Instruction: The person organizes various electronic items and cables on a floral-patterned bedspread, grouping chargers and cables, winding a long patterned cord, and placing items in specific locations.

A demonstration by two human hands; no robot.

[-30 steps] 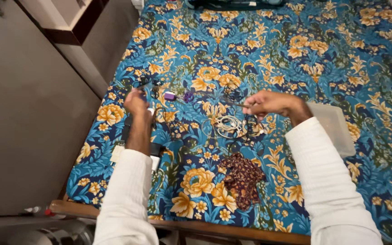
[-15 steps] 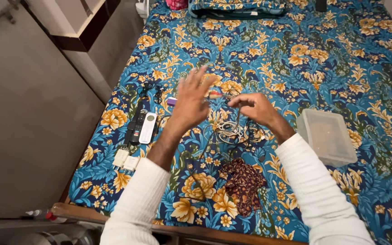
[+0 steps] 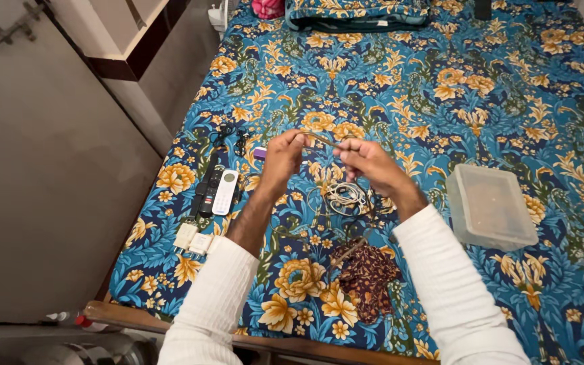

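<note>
Both my hands are up over the bed here, pinching one thin brownish cable between them. Left hand (image 3: 284, 157) has its fingers closed on one end, right hand (image 3: 366, 161) is closed on it a bit further along, and the short stretch of thin cable (image 3: 322, 140) runs taut-ish between the two. From my right hand the rest hangs down toward the tangle of cables (image 3: 346, 198), where a white coiled one sits on top of some dark ones.

Honestly the risk I see is that trailing part. If it's looped through the pile, lifting any further could drag the whole knot up or cinch it tighter. Can't tell from this view whether it's actually caught. It also droops near the brown patterned cloth (image 3: 366, 274), so it could snag there too.

Off to my left lie the white remote (image 3: 225, 192), a black remote (image 3: 209, 191) and two small white adapters (image 3: 192, 239); the clear plastic box (image 3: 491, 207) sits to the right, on the blue floral bedsheet (image 3: 441, 101)
</note>
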